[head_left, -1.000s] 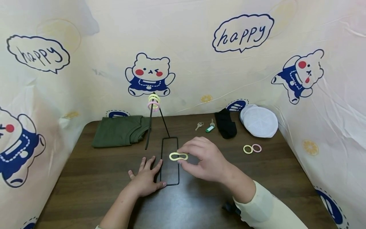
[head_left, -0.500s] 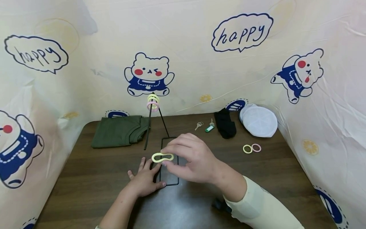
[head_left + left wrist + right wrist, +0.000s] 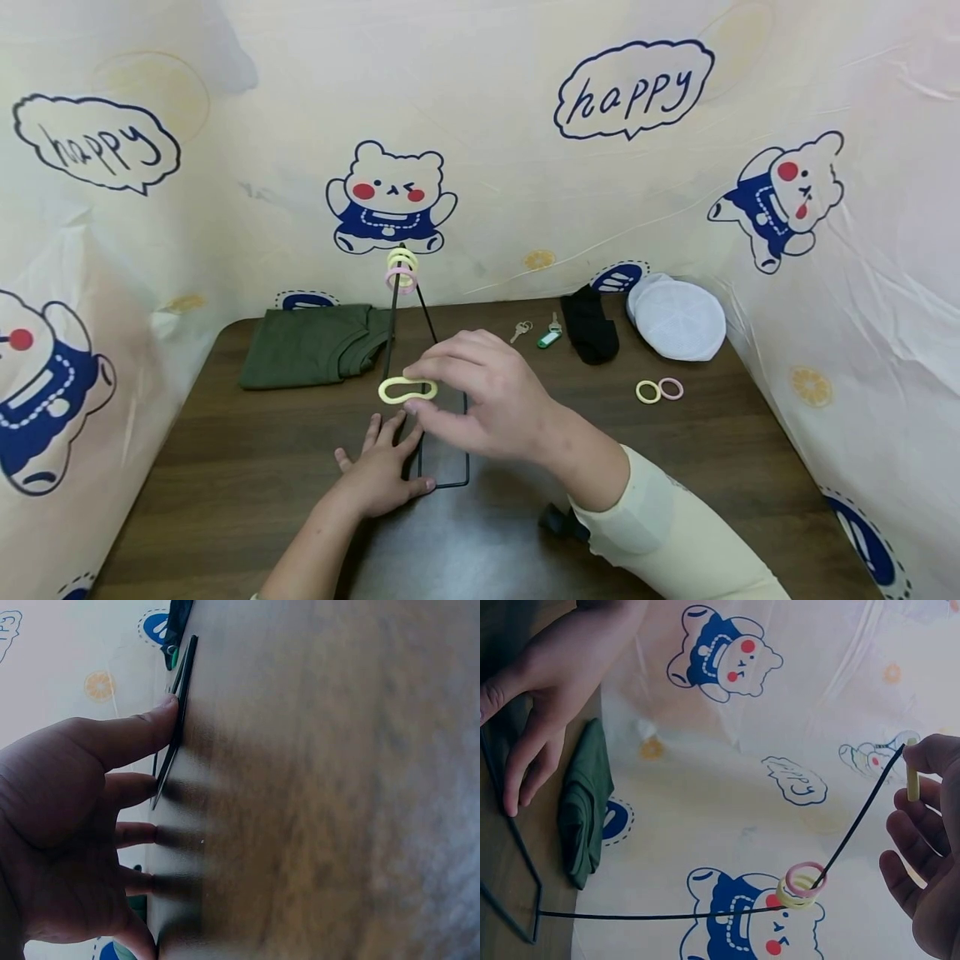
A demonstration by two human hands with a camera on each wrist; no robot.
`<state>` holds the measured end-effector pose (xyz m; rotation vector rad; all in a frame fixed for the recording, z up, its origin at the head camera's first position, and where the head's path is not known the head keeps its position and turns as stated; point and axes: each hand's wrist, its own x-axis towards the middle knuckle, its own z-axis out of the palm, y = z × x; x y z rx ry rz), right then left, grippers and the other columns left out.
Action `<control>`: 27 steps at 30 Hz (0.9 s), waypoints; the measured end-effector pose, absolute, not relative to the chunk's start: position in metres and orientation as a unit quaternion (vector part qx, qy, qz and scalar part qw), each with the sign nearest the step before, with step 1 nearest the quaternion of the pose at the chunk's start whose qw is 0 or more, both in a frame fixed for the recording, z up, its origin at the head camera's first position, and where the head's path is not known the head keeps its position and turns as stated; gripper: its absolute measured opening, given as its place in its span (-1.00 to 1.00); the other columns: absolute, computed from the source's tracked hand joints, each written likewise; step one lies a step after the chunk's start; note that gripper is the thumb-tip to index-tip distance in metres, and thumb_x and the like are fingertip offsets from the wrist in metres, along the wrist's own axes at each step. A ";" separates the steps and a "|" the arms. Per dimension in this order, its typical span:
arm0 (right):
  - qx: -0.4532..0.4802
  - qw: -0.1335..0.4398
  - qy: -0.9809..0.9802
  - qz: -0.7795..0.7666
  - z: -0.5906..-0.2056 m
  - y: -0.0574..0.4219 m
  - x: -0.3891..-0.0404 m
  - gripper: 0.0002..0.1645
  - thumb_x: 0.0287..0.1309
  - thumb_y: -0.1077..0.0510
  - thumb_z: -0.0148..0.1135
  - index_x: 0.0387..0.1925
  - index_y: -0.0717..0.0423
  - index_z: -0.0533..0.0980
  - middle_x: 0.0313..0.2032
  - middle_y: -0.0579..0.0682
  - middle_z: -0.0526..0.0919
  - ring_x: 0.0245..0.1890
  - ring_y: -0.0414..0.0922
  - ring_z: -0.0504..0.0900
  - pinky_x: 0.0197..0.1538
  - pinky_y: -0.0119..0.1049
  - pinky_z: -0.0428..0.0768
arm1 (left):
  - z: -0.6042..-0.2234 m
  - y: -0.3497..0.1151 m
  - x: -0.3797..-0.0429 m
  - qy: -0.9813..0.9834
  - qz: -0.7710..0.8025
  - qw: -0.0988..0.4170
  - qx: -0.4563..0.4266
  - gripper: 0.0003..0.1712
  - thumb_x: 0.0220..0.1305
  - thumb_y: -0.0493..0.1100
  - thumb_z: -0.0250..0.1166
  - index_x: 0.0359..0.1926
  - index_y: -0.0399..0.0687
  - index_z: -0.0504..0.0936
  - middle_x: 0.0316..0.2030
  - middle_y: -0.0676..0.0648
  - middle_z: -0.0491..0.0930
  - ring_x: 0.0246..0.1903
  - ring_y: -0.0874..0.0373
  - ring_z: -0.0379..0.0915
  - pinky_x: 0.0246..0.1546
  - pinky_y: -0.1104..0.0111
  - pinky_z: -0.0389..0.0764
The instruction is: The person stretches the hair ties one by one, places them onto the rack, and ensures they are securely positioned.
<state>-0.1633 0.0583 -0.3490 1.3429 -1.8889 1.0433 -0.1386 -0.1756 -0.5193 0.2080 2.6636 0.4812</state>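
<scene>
My right hand (image 3: 487, 400) pinches a yellow hair tie (image 3: 383, 391) between thumb and fingers, squeezing it into a long narrow loop. In the right wrist view the tie meets the tip of the slanting arm (image 3: 862, 814) of a black wire stand. Several yellow hair ties and a pink one (image 3: 808, 865) hang at the bend atop that stand. My left hand (image 3: 378, 475) lies spread at the left of the stand's rectangular base (image 3: 450, 484). Its thumb presses the wire frame, seen closely in the left wrist view, and its other fingers touch the table.
A folded green shirt (image 3: 315, 346) lies behind at the left. Toward the back right are keys (image 3: 521, 331), a key with a green tag (image 3: 550, 338), a black sock (image 3: 591, 327) and a white cap (image 3: 678, 321). Yellow (image 3: 638, 392) and pink hair ties (image 3: 672, 397) lie nearer.
My right hand has carried the pinched yellow hair tie leftward, then slightly away from me, to the stand's arm tip. The left hand has stayed on the base.
</scene>
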 end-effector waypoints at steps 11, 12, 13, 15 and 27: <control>0.505 0.285 -0.721 0.378 -0.347 0.049 -0.172 -0.73 0.22 0.08 0.46 -0.09 0.11 0.75 -0.15 -0.10 0.76 -0.09 -0.25 0.66 0.12 -0.34 0.53 | -0.518 -0.176 -0.137 0.960 0.174 0.208 0.076 0.09 0.19 0.39 0.43 0.63 0.27 0.18 0.65 -0.13 -0.12 0.59 -0.37 -0.48 0.08 -0.73 -0.34; 0.504 0.284 -0.723 0.377 -0.347 0.049 -0.173 -0.73 0.21 0.08 0.46 -0.09 0.11 0.75 -0.15 -0.10 0.77 -0.08 -0.25 0.66 0.13 -0.34 0.53 | -0.518 -0.176 -0.137 0.960 0.174 0.207 0.077 0.09 0.19 0.40 0.43 0.63 0.27 0.17 0.65 -0.13 -0.12 0.59 -0.38 -0.48 0.07 -0.73 -0.34; 0.504 0.283 -0.725 0.375 -0.348 0.048 -0.175 -0.73 0.21 0.08 0.47 -0.10 0.11 0.75 -0.15 -0.10 0.77 -0.08 -0.24 0.67 0.15 -0.33 0.53 | -0.519 -0.176 -0.137 0.960 0.173 0.208 0.077 0.10 0.19 0.40 0.42 0.63 0.27 0.17 0.65 -0.13 -0.12 0.59 -0.38 -0.48 0.07 -0.73 -0.34; 0.502 0.283 -0.729 0.368 -0.348 0.048 -0.178 -0.73 0.21 0.08 0.47 -0.10 0.10 0.75 -0.15 -0.09 0.78 -0.08 -0.23 0.68 0.17 -0.32 0.54 | -0.520 -0.175 -0.138 0.960 0.171 0.209 0.077 0.11 0.19 0.41 0.42 0.64 0.28 0.16 0.65 -0.14 -0.11 0.59 -0.38 -0.47 0.07 -0.73 -0.34; 0.479 0.296 -0.744 0.359 -0.353 0.044 -0.207 -0.71 0.21 0.07 0.49 -0.08 0.14 0.74 -0.17 -0.08 0.78 -0.24 -0.29 0.66 -0.03 -0.38 0.61 | -0.520 -0.174 -0.139 0.958 0.170 0.218 0.072 0.10 0.18 0.41 0.43 0.63 0.28 0.17 0.65 -0.14 -0.11 0.59 -0.36 -0.48 0.08 -0.72 -0.36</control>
